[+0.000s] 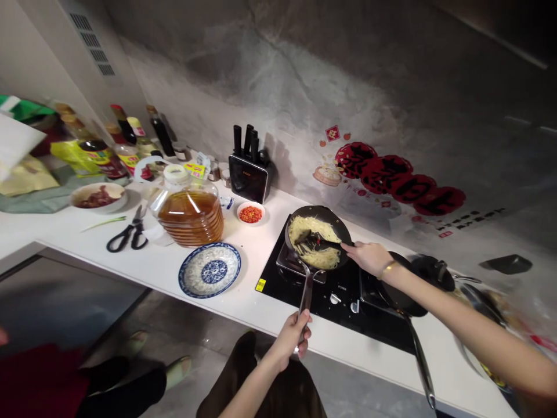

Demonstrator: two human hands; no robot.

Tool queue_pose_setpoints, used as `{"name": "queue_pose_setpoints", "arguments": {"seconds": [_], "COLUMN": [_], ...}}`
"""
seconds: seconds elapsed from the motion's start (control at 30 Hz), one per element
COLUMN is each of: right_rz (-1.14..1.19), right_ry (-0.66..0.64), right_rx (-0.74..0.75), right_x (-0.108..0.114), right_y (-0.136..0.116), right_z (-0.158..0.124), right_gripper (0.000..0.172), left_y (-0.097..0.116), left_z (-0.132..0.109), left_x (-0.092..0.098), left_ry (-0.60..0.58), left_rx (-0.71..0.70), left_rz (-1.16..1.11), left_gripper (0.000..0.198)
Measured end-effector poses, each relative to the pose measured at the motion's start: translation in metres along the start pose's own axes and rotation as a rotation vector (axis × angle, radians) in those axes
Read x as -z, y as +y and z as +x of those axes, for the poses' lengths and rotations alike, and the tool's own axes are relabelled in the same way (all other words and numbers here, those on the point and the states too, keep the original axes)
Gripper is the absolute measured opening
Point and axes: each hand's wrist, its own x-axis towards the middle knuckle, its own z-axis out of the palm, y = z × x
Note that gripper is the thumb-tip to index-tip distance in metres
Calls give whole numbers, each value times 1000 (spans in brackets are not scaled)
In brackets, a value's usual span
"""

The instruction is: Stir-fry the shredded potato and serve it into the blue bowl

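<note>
My left hand (292, 340) is wrapped round the metal handle of a dark frying pan (343, 227), which sits over the left burner of the black cooktop (324, 302). Pale yellow shreds (314, 226) lie in the pan in two parts, the kind of food unclear. My right hand (364, 257) grips a black spatula (329, 244), its blade down among the shreds in the middle of the pan. Left of the cooktop stand a small bowl of chopped red chilli (251, 214) and a blue-and-white plate (231, 273) with nothing on it.
A large oil jug (191, 215), black scissors (127, 237), a bowl of meat (114, 200) and several bottles (161, 130) stand leftward. A knife block (248, 177) is against the wall. Another pan (413, 299) rests on the right burner, handle over the edge. Another person's legs (126, 383) show lower left.
</note>
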Motion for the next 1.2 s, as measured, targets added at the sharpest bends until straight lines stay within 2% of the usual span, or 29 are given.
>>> {"name": "queue_pose_setpoints", "arguments": {"seconds": [0.1, 0.17, 0.23, 0.33, 0.43, 0.53, 0.63, 0.7, 0.77, 0.83, 0.93, 1.0, 1.07, 1.2], "right_rz": [59, 87, 115, 211, 240, 166, 78, 54, 79, 127, 145, 84, 2, 42], "right_ry": [-19, -52, -86, -112, -129, -91, 12, 22, -6, -39, -52, -33, 4, 22], "right_rx": [-142, -194, -189, -114, -39, -35, -142, -220, -272, -263, -90, 15, 30, -116], "right_x": [-7, -10, -8, 2, 10, 2, -16, -25, -28, -24, -15, -11, -12, -22], "right_y": [-14, -5, 16, 54, 68, 47, 10, -5, -8, 1, 17, 17, 6, -17], "right_z": [37, 39, 19, -29, -64, -61, -28, -5, 4, -5, -35, -43, -31, 21], "right_gripper": [46, 43, 39, 37, 37, 40, 44, 45, 45, 43, 41, 41, 44, 48], "left_y": [-2, -4, -5, -6, -5, -5, -5, -4, -3, -1, 0, 0, -1, -2], "left_z": [2, 3, 4, 5, 4, 4, 4, 3, 3, 2, 0, 0, 1, 2], "left_x": [1, 2, 3, 3, 3, 3, 3, 3, 2, 1, 0, 1, 1, 3], "left_ry": [-12, -31, -41, -34, -30, -40, -36, -24, -17, -23, -29, -18, -9, -20], "left_rx": [-23, -34, -29, -22, -19, -9, -8, -8, -4, 0, 6, 19, 23, -10], "left_rz": [3, -2, -12, -18, -15, -15, -13, -7, -1, 2, 1, -5, -7, 6], "left_gripper": [54, 53, 53, 53, 53, 53, 53, 53, 54, 54, 55, 56, 56, 55]}}
